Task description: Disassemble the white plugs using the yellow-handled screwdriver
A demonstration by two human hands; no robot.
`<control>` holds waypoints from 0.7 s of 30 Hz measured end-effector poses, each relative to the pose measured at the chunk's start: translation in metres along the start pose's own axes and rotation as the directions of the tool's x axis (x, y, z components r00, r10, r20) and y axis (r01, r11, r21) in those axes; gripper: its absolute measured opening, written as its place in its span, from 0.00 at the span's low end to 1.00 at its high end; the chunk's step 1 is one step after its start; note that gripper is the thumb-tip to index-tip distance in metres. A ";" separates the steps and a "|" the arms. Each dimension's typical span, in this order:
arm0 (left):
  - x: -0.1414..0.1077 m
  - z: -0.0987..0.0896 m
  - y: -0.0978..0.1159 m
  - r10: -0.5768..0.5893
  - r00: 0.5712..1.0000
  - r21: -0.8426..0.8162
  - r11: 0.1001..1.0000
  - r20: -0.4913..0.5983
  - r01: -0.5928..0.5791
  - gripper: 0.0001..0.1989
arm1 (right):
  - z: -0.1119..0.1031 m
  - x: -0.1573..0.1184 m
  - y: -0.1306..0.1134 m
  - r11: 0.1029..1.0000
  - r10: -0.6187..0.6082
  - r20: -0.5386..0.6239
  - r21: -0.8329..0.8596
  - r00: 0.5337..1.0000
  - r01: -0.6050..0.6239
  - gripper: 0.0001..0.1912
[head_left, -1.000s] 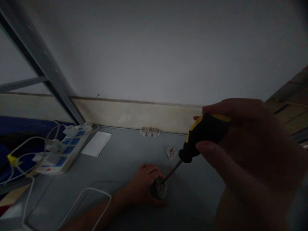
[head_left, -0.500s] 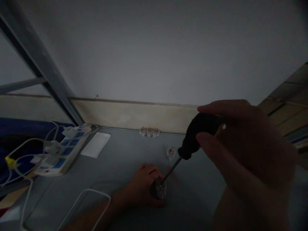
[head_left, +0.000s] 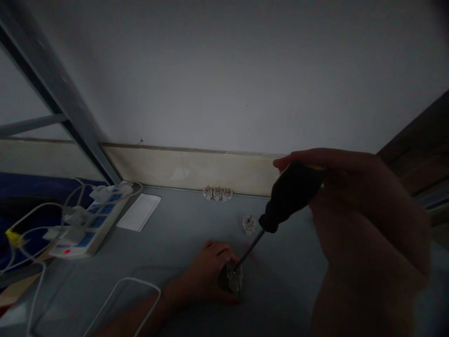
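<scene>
My right hand is shut around the black and yellow handle of a screwdriver. Its thin metal shaft slants down, and the tip meets the face of a white electrical plug. My left hand rests on the grey table and grips that plug, its fingers partly covering the plug. A lone plug lies just beyond the shaft. A row of 3 plugs stands against the wall.
A white power strip with blue switches lies at the left, with white cables plugged into it. A white cable loops over the table's front left. A white paper sheet lies nearby. A metal frame rises at the left.
My right hand has twisted the screwdriver handle, turning its yellow band mostly out of sight. The tip stays on the plug in my left hand, and the other plugs have not moved.
</scene>
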State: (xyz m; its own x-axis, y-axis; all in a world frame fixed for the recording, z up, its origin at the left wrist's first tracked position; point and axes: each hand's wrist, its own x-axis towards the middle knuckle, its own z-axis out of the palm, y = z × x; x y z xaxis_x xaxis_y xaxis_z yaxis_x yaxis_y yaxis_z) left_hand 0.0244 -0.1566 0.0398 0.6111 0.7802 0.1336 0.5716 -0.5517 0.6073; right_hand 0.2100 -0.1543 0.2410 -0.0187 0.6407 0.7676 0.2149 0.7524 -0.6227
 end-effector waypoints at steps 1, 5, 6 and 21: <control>0.000 0.000 0.000 -0.003 1.000 -0.001 1.000 0.000 0.003 0.32 | 0.001 0.000 0.000 1.000 0.000 -0.033 0.028 0.999 0.001 0.16; 0.000 0.003 -0.004 -0.005 1.000 -0.015 1.000 0.008 0.006 0.32 | 0.003 0.003 0.003 0.997 -0.075 -0.058 0.031 0.995 0.077 0.14; 0.000 0.004 -0.005 -0.003 1.000 -0.022 1.000 0.011 0.004 0.32 | 0.002 0.004 0.003 0.997 -0.077 -0.046 -0.004 0.996 0.077 0.16; -0.001 0.005 -0.007 0.023 0.999 -0.017 1.000 -0.025 -0.023 0.34 | 0.003 0.002 0.006 0.992 -0.010 -0.075 -0.130 0.997 0.000 0.18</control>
State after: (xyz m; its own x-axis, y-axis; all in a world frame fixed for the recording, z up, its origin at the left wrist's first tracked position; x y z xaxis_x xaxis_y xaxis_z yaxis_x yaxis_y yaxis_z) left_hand 0.0231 -0.1551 0.0314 0.6100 0.7746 0.1668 0.5478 -0.5644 0.6176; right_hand 0.2083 -0.1484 0.2386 0.0525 0.6201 0.7828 0.3397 0.7260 -0.5979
